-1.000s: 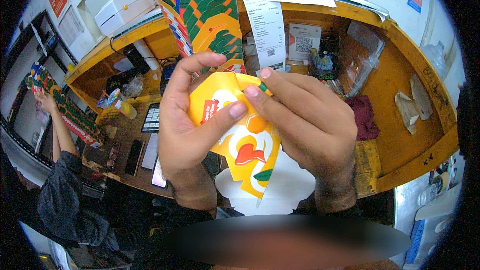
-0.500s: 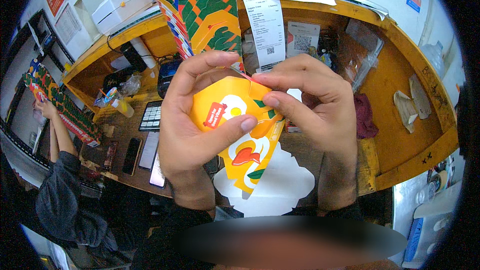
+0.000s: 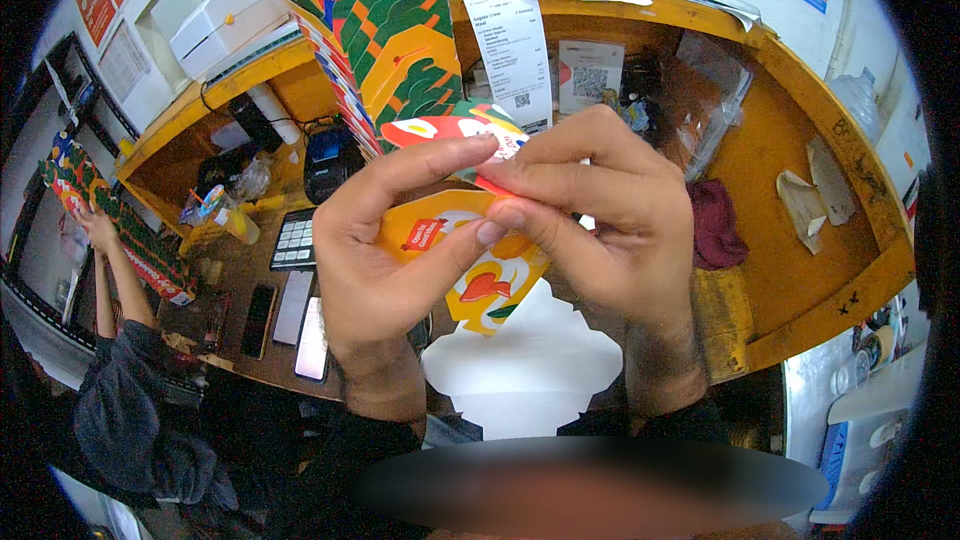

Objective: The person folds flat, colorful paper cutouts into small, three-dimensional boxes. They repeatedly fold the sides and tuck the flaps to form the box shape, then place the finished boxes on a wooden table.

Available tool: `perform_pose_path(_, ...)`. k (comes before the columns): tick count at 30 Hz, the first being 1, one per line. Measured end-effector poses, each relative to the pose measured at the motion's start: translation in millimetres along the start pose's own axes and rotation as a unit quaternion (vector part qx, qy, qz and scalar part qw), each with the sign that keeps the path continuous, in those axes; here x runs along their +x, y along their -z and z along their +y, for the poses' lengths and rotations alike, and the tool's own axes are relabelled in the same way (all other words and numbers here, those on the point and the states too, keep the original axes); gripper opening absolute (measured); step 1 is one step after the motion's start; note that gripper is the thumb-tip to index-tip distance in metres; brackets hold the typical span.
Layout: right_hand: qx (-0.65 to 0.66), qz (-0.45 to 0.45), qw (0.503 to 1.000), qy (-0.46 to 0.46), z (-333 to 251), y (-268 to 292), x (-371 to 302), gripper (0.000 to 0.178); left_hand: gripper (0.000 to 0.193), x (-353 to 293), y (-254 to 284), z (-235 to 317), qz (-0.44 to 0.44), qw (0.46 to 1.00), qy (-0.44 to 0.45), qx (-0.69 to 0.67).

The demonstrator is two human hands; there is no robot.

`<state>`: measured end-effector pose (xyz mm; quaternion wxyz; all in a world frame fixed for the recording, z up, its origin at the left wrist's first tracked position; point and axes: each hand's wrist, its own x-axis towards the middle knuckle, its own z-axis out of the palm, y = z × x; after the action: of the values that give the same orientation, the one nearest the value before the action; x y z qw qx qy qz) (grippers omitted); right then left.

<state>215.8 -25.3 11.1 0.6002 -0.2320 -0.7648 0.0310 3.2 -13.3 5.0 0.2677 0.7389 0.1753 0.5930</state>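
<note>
Both hands grip one flat cardboard carton blank (image 3: 480, 280), orange and colourfully printed, with a white scalloped flap hanging below. My left hand (image 3: 385, 260) holds its left side, thumb across the orange face and forefinger along the folded top edge. My right hand (image 3: 610, 230) pinches the top right, fingers curled over the fold. The top flap is bent toward me. A tall stack of the same printed blanks (image 3: 375, 35) stands just behind the hands.
An orange wooden counter (image 3: 800, 270) curves around. On it lie a maroon cloth (image 3: 712, 225), paper receipts (image 3: 515, 50), a calculator (image 3: 295, 238), phones (image 3: 295, 325) and a white box (image 3: 225, 20). Another person (image 3: 120, 360) at left holds a long printed stack (image 3: 110, 225).
The carton has risen and its top flap has been folded over further. Both hands moved up with it, fingers now pinching the top edge.
</note>
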Motion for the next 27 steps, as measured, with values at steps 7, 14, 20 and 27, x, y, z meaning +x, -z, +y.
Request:
perform_pose_path(7,-0.027,0.026,0.999,0.036,-3,-6,0,0.026,0.058,0,-2,4,0.027,0.998,-0.048,0.018)
perform_pose_path(14,-0.048,-0.044,0.998,0.000,14,8,7,0.048,0.085,16,-11,-2,0.065,0.982,0.072,-0.162)
perform_pose_path(20,0.139,-0.028,0.988,-0.058,23,-4,2,0.064,0.096,-3,-26,2,0.130,0.899,0.179,-0.378)
perform_pose_path(27,0.041,0.095,0.994,-0.024,28,-12,1,0.065,0.064,-10,-33,-2,0.050,0.955,0.165,-0.243)
